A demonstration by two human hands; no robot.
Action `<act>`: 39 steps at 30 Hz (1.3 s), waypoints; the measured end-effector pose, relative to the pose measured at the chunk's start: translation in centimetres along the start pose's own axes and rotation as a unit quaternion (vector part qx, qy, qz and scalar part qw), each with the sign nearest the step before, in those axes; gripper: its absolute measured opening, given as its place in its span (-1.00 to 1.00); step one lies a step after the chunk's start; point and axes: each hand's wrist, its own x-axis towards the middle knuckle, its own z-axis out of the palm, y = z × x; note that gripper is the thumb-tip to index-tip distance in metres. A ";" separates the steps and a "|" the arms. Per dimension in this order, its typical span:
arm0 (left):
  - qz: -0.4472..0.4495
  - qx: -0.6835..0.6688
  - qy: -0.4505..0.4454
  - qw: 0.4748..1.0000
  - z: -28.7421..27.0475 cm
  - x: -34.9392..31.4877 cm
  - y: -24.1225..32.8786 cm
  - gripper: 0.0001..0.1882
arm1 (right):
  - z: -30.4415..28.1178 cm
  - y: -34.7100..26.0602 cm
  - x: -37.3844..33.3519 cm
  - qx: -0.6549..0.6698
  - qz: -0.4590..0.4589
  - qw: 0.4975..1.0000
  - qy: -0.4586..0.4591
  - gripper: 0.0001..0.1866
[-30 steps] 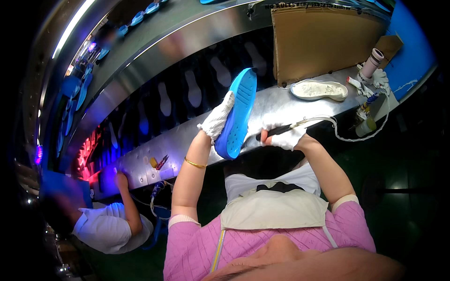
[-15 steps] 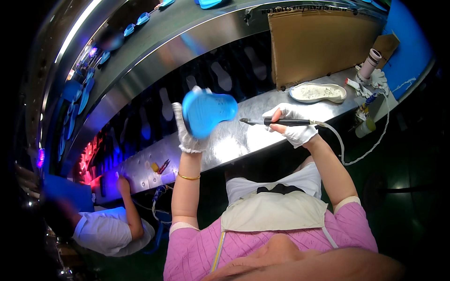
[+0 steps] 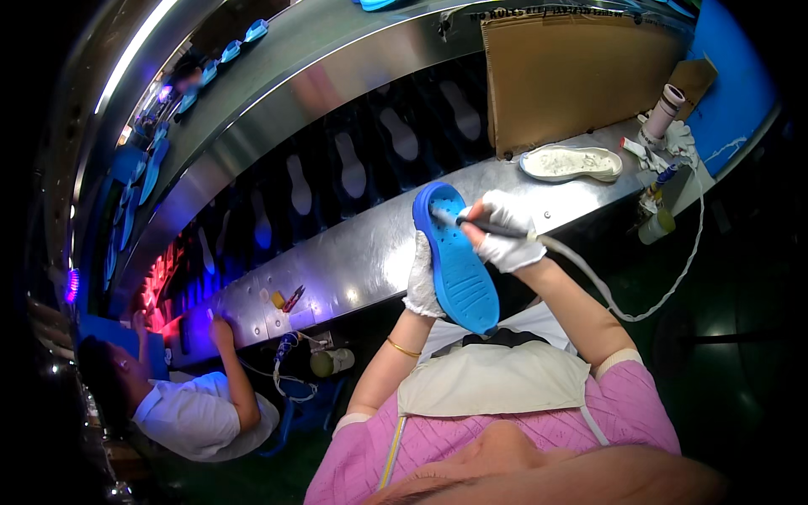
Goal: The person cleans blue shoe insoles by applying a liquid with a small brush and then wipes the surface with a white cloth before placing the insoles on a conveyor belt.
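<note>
My left hand, in a white glove, grips a blue shoe sole by its left edge. The sole is tilted with its perforated inner face up, one end toward the bench and the other toward my lap. My right hand, in a white glove with bare fingertips, is shut on a black-handled brush with a pale hose running from its back end. The brush tip is over the holed far end of the sole; blur hides whether it touches.
A metal bench runs across, with a cream sole at its right. Behind stand cardboard and a pink bottle. Pale sole-shaped forms line the dark gap under a conveyor. A co-worker sits at left.
My left hand has brought the blue sole right and nearer to me, turning it lengthwise. My right hand has moved slightly left, carrying the brush over the sole.
</note>
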 end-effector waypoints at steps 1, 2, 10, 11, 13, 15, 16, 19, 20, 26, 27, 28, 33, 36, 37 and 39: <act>0.036 0.044 0.055 0.997 -0.1 0.1 -0.3 -0.22 | -0.1 -0.6 -0.7 0.024 0.036 0.997 -0.057 -0.80; 0.020 -0.021 0.044 0.999 -0.6 0.3 -0.5 -0.21 | 0.2 -1.3 -1.3 -0.011 0.063 0.994 -0.084 -0.80; 0.059 -0.080 0.034 0.994 -1.5 1.2 0.8 -0.25 | 0.9 -1.0 -1.7 -0.085 -0.018 0.993 -0.076 -0.81; 0.074 -0.082 0.015 0.994 -1.9 1.4 0.8 -0.25 | 1.1 -1.3 -1.6 -0.121 -0.078 0.984 -0.107 -0.80; 0.071 -0.102 0.027 0.992 -1.6 1.4 1.4 -0.27 | 1.3 -2.4 -2.1 -0.121 -0.082 0.983 -0.112 -0.80; 0.093 -0.066 0.029 0.993 -2.0 1.5 1.8 -0.29 | 1.2 -2.4 -2.6 0.007 0.130 0.984 -0.121 -0.79; 0.094 -0.087 0.012 0.992 -2.1 1.6 2.0 -0.31 | 1.1 -2.8 -2.1 -0.048 0.108 0.987 -0.106 -0.82; 0.102 -0.078 0.037 0.991 -1.8 1.8 2.5 -0.32 | 1.0 -2.1 -1.9 -0.188 -0.110 0.964 -0.154 -0.83; 0.106 -0.079 0.065 0.989 -1.8 1.9 2.6 -0.33 | 1.2 -1.9 -2.1 -0.165 -0.102 0.965 -0.177 -0.84; 0.104 -0.107 0.004 0.989 -2.2 2.1 3.9 -0.34 | 0.5 -2.3 -3.0 -0.081 0.056 0.986 -0.132 -0.83; 0.096 -0.115 -0.022 0.988 -2.1 2.0 4.1 -0.34 | 0.6 -2.9 -2.8 -0.134 -0.010 0.980 -0.144 -0.82; 0.095 -0.103 0.007 0.990 -2.3 2.1 4.2 -0.30 | 1.0 -3.3 -3.0 -0.143 -0.005 0.974 -0.174 -0.81; 0.085 -0.051 0.037 0.994 -1.3 1.4 4.5 -0.21 | 0.2 -2.3 -3.0 0.007 0.205 0.965 -0.162 -0.88; 0.050 -0.149 -0.042 0.987 0.6 -0.1 3.3 -0.07 | -1.2 -1.5 -1.8 0.025 0.187 0.978 -0.086 -0.91; 0.052 -0.150 -0.042 0.986 0.6 -0.4 2.7 -0.07 | -1.6 -1.5 -1.5 0.014 0.189 0.978 -0.081 -0.91; 0.069 -0.104 -0.003 0.992 1.0 -0.6 1.8 -0.06 | -1.4 -1.8 -1.7 0.058 0.202 0.976 -0.065 -0.90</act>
